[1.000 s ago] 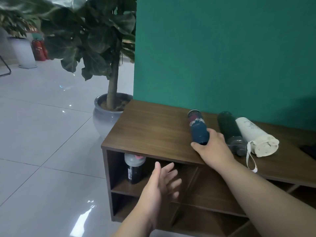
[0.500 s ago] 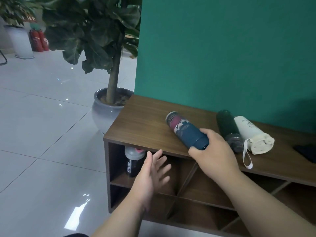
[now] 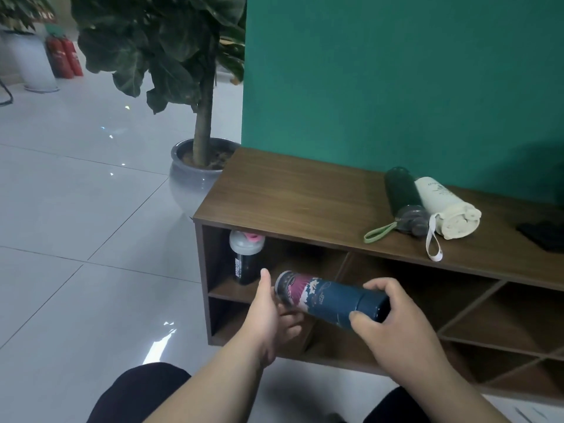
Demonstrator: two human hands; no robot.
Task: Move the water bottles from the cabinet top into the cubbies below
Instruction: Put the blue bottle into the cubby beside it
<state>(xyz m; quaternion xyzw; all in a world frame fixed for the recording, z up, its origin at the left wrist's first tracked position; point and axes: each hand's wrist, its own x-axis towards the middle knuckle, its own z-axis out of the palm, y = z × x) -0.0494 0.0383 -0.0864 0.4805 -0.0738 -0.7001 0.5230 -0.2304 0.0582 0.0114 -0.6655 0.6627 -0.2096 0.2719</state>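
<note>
A dark blue bottle (image 3: 331, 297) with a pink patterned end lies level in the air in front of the cubbies. My right hand (image 3: 393, 319) grips its cap end. My left hand (image 3: 271, 312) cups the patterned end from below and the side. On the wooden cabinet top (image 3: 290, 196) lie a dark green bottle (image 3: 403, 199) with a light green loop and a white bottle (image 3: 442, 209) with a white strap, side by side. A black shaker bottle (image 3: 245, 257) with a grey lid stands upright in the top-left cubby.
A potted tree in a grey pot (image 3: 195, 178) stands just left of the cabinet. A green wall (image 3: 396, 87) rises behind it. A dark flat object (image 3: 543, 236) lies at the top's right edge. Diagonal dividers split the right-hand cubbies. My knees show at the bottom.
My right hand lifted the blue bottle off the cabinet top and brought it down in front of the cubbies. My left hand came up and took its patterned end.
</note>
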